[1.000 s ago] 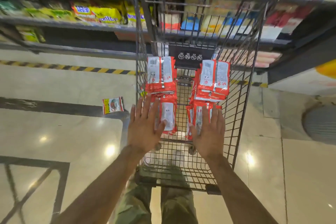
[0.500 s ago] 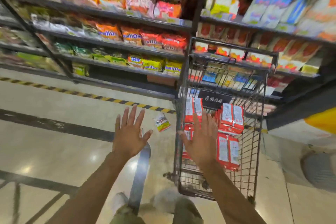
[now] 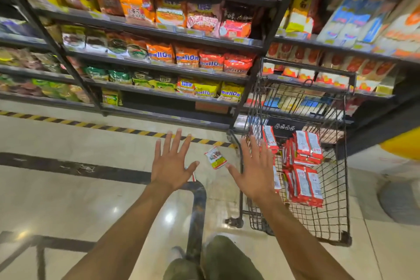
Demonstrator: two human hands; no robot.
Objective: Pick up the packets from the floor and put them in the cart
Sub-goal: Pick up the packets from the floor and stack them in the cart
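Glossy aisle floor (image 3: 68,188), one packet (image 3: 215,157) between two spread, empty hands (image 3: 171,167) (image 3: 254,171).

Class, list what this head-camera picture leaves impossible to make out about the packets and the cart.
Head view, floor packet: its print is too small and blurred to read.
Head view, red packets in the cart: the right hand hides some, so no count.
Head view, shelf goods at right: motion-blurred, cut by the edge.

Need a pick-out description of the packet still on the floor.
Find the wire cart beside the shelves. On the floor just left of it, near the yellow-black stripe, lies one packet. Unlike the red packets inside the cart, it is white with a dark picture and yellow-green band.
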